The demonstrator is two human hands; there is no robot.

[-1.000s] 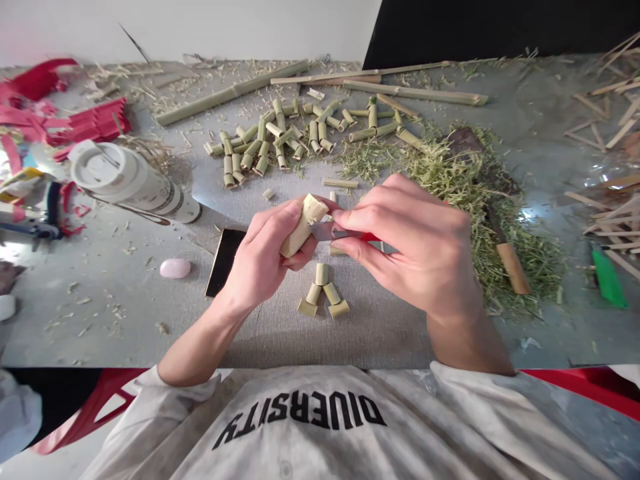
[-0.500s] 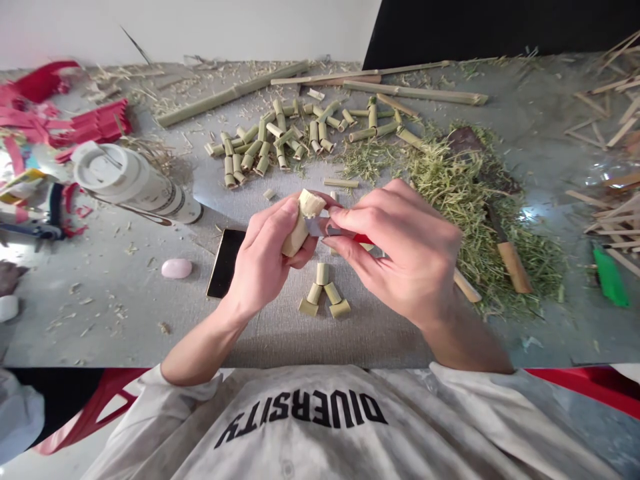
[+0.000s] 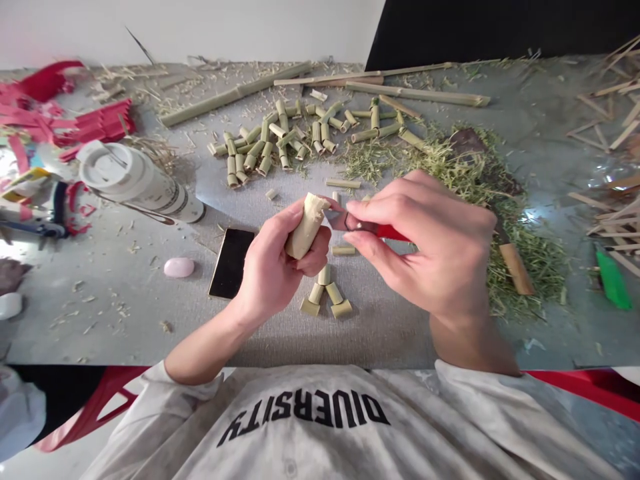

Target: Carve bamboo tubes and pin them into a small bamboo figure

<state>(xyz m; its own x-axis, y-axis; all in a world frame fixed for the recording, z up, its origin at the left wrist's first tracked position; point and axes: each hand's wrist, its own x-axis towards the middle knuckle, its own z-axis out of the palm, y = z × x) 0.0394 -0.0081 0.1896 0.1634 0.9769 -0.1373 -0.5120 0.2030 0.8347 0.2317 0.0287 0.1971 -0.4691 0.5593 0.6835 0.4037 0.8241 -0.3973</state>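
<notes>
My left hand [image 3: 273, 263] is closed around a pale, carved piece of wood [image 3: 306, 227], tilted with its rough-cut end up. Between thumb and fingers of my right hand [image 3: 425, 233] is a red-handled utility knife [image 3: 367, 227]. Its blade points left, close by the wood's upper end; whether it touches I cannot tell. Below the hands, short bamboo pieces [image 3: 325, 275] lie on the grey mat in a forked, leg-like figure. Another short bamboo piece [image 3: 343, 251] rests just above them, partly beside my left fingers.
A black phone [image 3: 231, 263], pink oval object [image 3: 179, 267] and white lidded cup [image 3: 137, 177] are on the left. Cut bamboo pieces [image 3: 265, 147] spread behind the hands. At the right lie shavings [image 3: 530, 267] with a wooden-handled blade [image 3: 517, 268]. Long bamboo sticks [image 3: 420, 93] line the back.
My right hand has drawn the knife to the right, away from the wood. The wood in my left hand has shifted slightly right and turned a little.
</notes>
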